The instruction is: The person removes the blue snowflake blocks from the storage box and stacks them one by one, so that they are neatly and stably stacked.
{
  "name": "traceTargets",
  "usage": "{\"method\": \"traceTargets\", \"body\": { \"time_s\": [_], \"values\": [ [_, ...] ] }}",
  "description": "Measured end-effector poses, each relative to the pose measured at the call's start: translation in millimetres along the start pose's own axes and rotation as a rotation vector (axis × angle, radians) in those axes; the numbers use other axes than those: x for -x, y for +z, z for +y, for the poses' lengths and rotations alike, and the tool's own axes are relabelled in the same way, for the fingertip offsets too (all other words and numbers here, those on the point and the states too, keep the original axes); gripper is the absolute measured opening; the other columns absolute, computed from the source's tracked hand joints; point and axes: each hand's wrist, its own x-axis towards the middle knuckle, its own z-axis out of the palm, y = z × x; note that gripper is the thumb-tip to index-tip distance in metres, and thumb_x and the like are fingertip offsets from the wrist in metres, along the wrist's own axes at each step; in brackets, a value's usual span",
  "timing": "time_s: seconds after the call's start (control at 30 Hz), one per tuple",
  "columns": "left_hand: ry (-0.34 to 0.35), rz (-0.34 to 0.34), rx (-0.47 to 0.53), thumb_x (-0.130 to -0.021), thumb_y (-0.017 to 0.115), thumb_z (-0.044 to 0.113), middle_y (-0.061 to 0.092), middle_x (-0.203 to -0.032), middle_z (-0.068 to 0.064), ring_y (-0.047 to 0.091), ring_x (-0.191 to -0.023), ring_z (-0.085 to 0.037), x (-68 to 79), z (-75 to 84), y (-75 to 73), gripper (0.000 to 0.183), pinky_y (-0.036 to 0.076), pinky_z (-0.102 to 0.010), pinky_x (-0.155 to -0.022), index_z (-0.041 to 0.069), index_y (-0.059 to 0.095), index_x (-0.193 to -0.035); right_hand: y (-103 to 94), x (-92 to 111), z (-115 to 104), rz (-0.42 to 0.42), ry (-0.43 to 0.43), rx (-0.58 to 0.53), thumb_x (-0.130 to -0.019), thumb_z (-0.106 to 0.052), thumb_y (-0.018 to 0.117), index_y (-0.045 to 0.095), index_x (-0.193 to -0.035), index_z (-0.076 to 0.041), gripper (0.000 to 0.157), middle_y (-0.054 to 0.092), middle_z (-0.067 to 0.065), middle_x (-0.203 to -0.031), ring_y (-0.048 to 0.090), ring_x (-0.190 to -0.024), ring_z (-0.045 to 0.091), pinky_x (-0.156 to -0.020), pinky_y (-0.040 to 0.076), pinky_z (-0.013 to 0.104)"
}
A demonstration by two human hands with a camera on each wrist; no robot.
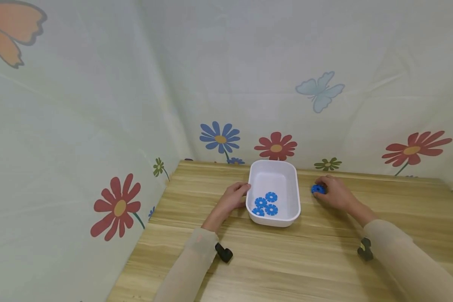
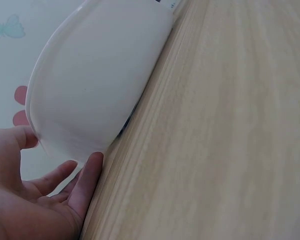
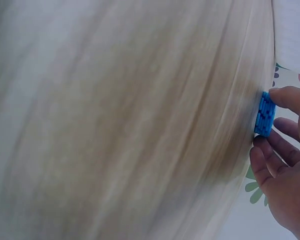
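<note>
A white plastic tub (image 1: 273, 178) stands on the wooden table with several blue notched discs (image 1: 271, 209) lying flat inside, at its near left. My left hand (image 1: 234, 198) holds the tub's left side. In the left wrist view its thumb (image 2: 26, 137) is at the rim, and the fingers (image 2: 87, 182) touch the wall lower down. Right of the tub, my right hand (image 1: 335, 193) pinches a short stack of similar blue discs (image 3: 265, 116) between thumb and fingers. This stack stands on the tabletop, its layered, notched edges visible in the right wrist view.
The wood-grained table (image 1: 287, 264) ends at the back against a pale curtain (image 1: 226, 84) printed with flowers and butterflies. The same cloth hangs along the left side. Black wrist mounts (image 1: 224, 253) stick out from both sleeves.
</note>
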Motion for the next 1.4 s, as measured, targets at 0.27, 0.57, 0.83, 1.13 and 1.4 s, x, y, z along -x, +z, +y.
{"method": "traceTargets", "body": {
  "time_s": [0.27, 0.57, 0.83, 1.13, 1.4],
  "values": [
    [0.009, -0.009, 0.01, -0.106, 0.059, 0.052, 0.064, -0.14, -0.01, 0.063, -0.127, -0.024, -3.6, -2.8, 0.0, 0.059, 0.06, -0.039, -0.099, 0.01, 0.06, -0.146, 0.3, -0.4, 0.8, -0.011, 0.013, -0.019, -0.093, -0.014, 0.081, 0.066, -0.122, 0.013, 0.042, 0.069, 0.029, -0.115, 0.067, -0.106, 0.044, -0.093, 0.056, 0.062],
    [0.004, -0.011, 0.032, -0.107, 0.059, 0.05, 0.064, -0.139, -0.012, 0.062, -0.127, -0.025, -5.3, -2.6, 0.8, 0.058, 0.061, -0.039, -0.099, 0.007, 0.058, -0.147, -15.4, -8.9, -7.5, -0.035, 0.006, -0.086, -0.096, -0.012, 0.078, 0.062, -0.125, 0.018, 0.045, 0.066, 0.034, -0.118, 0.064, -0.109, 0.049, -0.093, 0.056, 0.063],
    [0.003, 0.002, 0.02, -0.107, 0.058, 0.049, 0.063, -0.141, -0.012, 0.062, -0.128, -0.026, -3.9, -0.5, 0.9, 0.059, 0.06, -0.039, -0.1, 0.007, 0.057, -0.148, -46.4, -25.5, -52.2, -0.016, -0.07, -0.067, -0.096, -0.01, 0.078, 0.068, -0.124, 0.009, 0.035, 0.068, 0.025, -0.119, 0.064, -0.112, 0.044, -0.092, 0.059, 0.06],
    [0.002, -0.01, 0.028, -0.107, 0.059, 0.049, 0.062, -0.142, -0.012, 0.061, -0.13, -0.026, -6.2, -2.5, -0.3, 0.06, 0.06, -0.038, -0.1, 0.007, 0.057, -0.149, -28.7, -34.4, -107.0, -0.147, -0.1, -0.077, -0.094, -0.016, 0.082, 0.072, -0.124, 0.001, 0.036, 0.07, 0.018, -0.121, 0.064, -0.117, 0.04, -0.1, 0.058, 0.056],
    [0.019, -0.013, 0.033, -0.107, 0.059, 0.048, 0.063, -0.141, -0.012, 0.062, -0.129, -0.026, -4.8, -3.1, 0.3, 0.058, 0.06, -0.039, -0.1, 0.007, 0.057, -0.148, 6.2, -43.2, -121.3, -0.234, -0.134, -0.107, -0.094, -0.016, 0.083, 0.071, -0.129, 0.0, 0.04, 0.071, 0.017, -0.123, 0.067, -0.115, 0.037, -0.099, 0.06, 0.052]
  ]
}}
